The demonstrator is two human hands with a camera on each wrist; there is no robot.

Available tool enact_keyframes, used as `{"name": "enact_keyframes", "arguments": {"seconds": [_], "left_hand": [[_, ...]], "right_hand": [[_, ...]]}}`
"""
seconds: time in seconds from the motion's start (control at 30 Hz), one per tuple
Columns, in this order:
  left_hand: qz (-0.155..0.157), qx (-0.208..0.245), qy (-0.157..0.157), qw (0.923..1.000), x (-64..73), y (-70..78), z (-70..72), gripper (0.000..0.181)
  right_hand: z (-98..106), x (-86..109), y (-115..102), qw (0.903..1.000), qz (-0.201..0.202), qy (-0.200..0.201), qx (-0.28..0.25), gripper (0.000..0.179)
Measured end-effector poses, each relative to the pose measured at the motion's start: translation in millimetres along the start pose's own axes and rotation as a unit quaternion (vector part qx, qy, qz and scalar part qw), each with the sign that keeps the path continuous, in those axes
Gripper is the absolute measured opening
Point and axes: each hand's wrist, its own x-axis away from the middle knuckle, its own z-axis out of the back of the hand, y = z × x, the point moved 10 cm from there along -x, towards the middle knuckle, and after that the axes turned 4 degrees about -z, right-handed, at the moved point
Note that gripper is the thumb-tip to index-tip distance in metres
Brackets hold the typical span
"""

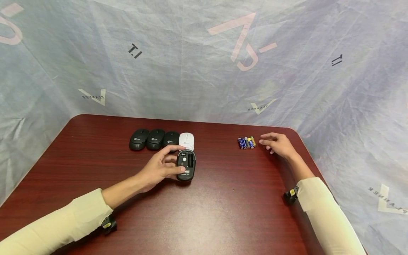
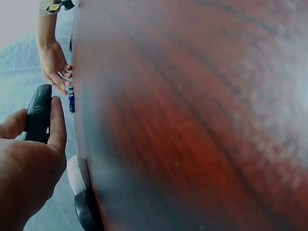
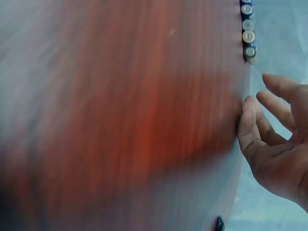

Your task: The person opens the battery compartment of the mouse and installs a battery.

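My left hand (image 1: 156,169) grips a black computer mouse (image 1: 190,166) by its sides, thumb on the underside. The mouse's underside faces up toward the head camera, and an uncovered dark battery slot shows in it. Just past its top edge stands a white mouse (image 1: 186,140), partly overlapped by the left fingers. To the right, my right hand (image 1: 280,145) hovers low over the table with loosely bent fingers and nothing between them. Its fingertips point at a row of several small batteries (image 1: 246,142), blue, dark and yellow, a short gap away.
Three black mice (image 1: 155,139) stand in a row left of the white one. A small black piece (image 3: 219,224) lies at the bottom of the right wrist view. The dark red table (image 1: 216,212) ends at a printed grey cloth (image 1: 178,71) behind and at both sides.
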Motion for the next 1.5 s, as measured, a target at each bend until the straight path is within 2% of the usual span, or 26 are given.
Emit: {"name": "enact_keyframes", "arguments": {"seconds": [0.23, 0.53, 0.7, 0.83, 1.03, 1.17, 1.3, 1.4, 1.5], "left_hand": [[0.005, 0.000, 0.003, 1.0000, 0.7, -1.5, 1.4, 0.078], [0.005, 0.002, 0.003, 1.0000, 1.3, -2.4, 1.8, 0.078], [0.006, 0.002, 0.004, 1.0000, 1.6, -2.6, 1.7, 0.077], [0.007, 0.002, 0.004, 1.0000, 1.7, -2.9, 2.3, 0.077], [0.009, 0.005, 0.003, 0.9999, 1.1, -3.5, 1.8, 0.078], [0.009, 0.006, 0.004, 0.9999, 0.3, -4.3, 2.3, 0.078], [0.010, 0.008, 0.004, 0.9999, -0.5, -4.6, 2.2, 0.078], [0.009, 0.009, 0.002, 0.9999, -1.6, -5.0, 1.5, 0.078], [0.009, 0.010, 0.000, 0.9999, -3.0, -5.6, 0.6, 0.078]], "right_hand": [[-13.5, -9.3, -10.0, 0.9993, -0.001, -0.038, 0.002, 0.057], [-25.7, -13.0, -18.5, 0.9963, 0.008, -0.076, 0.041, 0.052], [-26.6, -14.6, -19.9, 0.9955, 0.012, -0.083, 0.045, 0.049], [-25.2, -14.6, -22.3, 0.9958, 0.019, -0.073, 0.051, 0.044], [-24.5, -13.1, -24.3, 0.9919, 0.042, -0.038, 0.114, 0.042], [-25.4, -17.8, -18.7, 0.9894, 0.051, -0.035, 0.131, 0.041], [-21.4, -35.0, 2.7, 0.9836, 0.088, -0.021, 0.156, 0.033], [-19.1, -46.6, 21.9, 0.9741, 0.121, -0.003, 0.191, 0.027], [-15.9, -44.3, 28.9, 0.9690, 0.127, 0.011, 0.212, 0.023]]}}
